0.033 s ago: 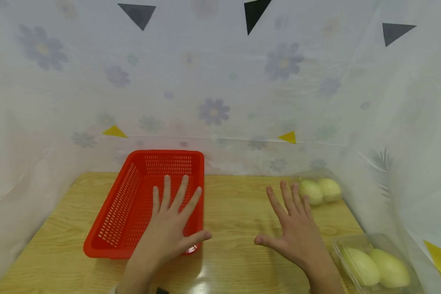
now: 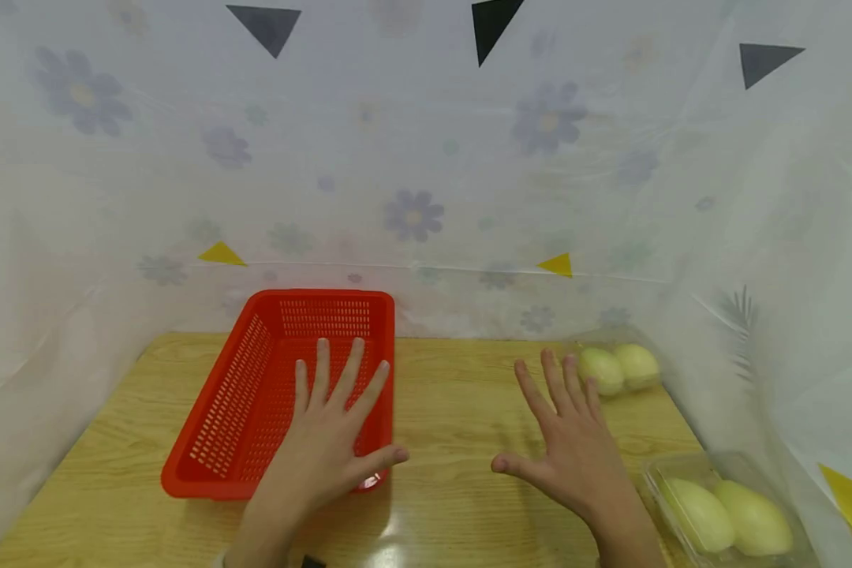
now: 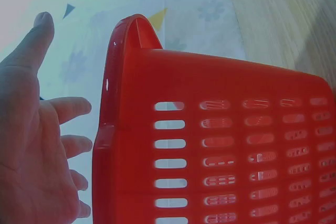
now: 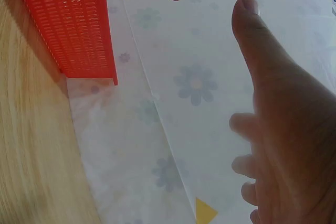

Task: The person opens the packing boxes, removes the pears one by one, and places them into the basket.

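Spread over the near right side of a red slotted basket (image 2: pixel 229 406), my left hand (image 2: pixel 319 446) has its fingers straight and holds nothing. In the left wrist view, that hand (image 3: pixel 34 150) hovers beside the basket's rim (image 3: pixel 107 93), palm showing. My right hand (image 2: pixel 575 450) is also spread, above the wooden table (image 2: pixel 447 410), holding nothing. Its fingertips overlap the edge of a clear plastic box (image 2: pixel 614 332) in the head view. That box contains two pale yellow-green round vegetables or fruits (image 2: pixel 637 366). The basket appears without contents, though my hand hides part of its inside.
A second clear box (image 2: pixel 685 462) with two more pale round pieces (image 2: pixel 752 517) stands at the near right, beside my right forearm. White flowered sheeting (image 2: pixel 468 158) hangs behind the table and along both sides. Yellow (image 2: pixel 557 265) and dark triangles (image 2: pixel 268 28) mark it.
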Available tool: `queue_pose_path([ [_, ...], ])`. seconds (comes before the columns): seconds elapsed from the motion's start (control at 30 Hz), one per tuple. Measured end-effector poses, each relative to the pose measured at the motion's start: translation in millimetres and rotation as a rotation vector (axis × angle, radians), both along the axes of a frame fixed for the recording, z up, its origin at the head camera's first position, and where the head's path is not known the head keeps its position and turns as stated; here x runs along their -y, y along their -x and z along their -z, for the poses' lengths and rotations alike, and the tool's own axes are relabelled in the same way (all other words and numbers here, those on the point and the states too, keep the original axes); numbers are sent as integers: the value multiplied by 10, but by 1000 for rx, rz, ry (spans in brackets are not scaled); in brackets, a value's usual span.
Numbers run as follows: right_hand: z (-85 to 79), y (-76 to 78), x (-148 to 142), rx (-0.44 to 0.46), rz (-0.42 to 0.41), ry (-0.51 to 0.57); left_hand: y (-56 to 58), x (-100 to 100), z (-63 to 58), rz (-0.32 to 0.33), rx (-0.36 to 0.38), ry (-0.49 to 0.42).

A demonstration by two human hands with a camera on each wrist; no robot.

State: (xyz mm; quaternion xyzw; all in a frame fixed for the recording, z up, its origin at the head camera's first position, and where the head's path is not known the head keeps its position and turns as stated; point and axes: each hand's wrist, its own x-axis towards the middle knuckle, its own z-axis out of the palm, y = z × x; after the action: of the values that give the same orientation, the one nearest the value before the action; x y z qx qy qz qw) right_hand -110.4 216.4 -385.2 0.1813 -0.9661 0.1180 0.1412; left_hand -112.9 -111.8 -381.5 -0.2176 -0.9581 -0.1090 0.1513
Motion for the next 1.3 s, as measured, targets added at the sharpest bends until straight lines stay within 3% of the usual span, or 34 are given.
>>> queue_pose_path([
  [0.2, -6, -4, 19, 7, -19, -1, -8, -12, -7, 27, -12, -38],
  [0.5, -9, -19, 4, -9, -29, 18, -13, -58, -21, 63, 29, -54],
  [0.63, -38, -2, -38, -25, -14, 24, -3, -162, 3, 149, -4, -115],
  [0.77, -58, -6, -95, 27, 10, 41, -27, -349, 97, 265, -96, -151],
  [0.87, -36, -16, -126, 67, 18, 39, -78, -512, 185, 339, -114, -148],
  [1.13, -34, 25, -194, 60, 20, 13, -125, -851, 339, 413, -33, -130],
  [1.3, -48, 2, -405, 65, 77, 51, -144, -1195, 504, 507, 160, -219],
])
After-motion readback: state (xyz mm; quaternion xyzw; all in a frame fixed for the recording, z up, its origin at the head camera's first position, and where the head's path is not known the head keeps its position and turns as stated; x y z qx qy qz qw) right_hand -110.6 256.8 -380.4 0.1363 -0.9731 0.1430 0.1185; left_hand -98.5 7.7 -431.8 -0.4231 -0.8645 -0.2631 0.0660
